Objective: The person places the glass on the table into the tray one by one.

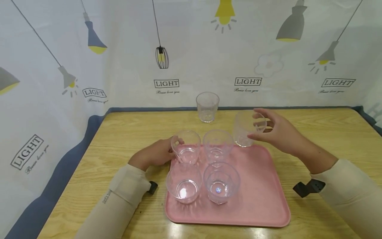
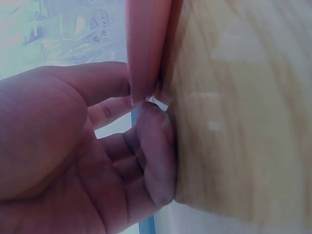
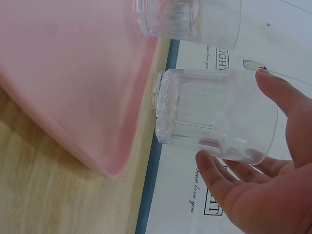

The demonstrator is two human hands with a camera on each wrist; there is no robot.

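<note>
My right hand (image 1: 277,132) grips a clear plastic cup (image 1: 243,131) by its side, thumb on one side and fingers on the other. That cup is over the tray's back edge, its base clear of the tray in the right wrist view. My left hand (image 1: 159,151) is at the back left of the pink tray (image 1: 253,196), pinching its rim (image 2: 146,53), the other fingers curled against the table. Clear cups stand on the tray's left half: a back left cup (image 1: 186,149), a back middle cup (image 1: 217,147), a front left cup (image 1: 184,186) and a front middle cup (image 1: 221,184).
Another clear cup (image 1: 207,108) stands on the wooden table (image 1: 137,129) behind the tray, near the back edge. A white cloth (image 1: 203,43) printed with lamps hangs behind the table and along its left side.
</note>
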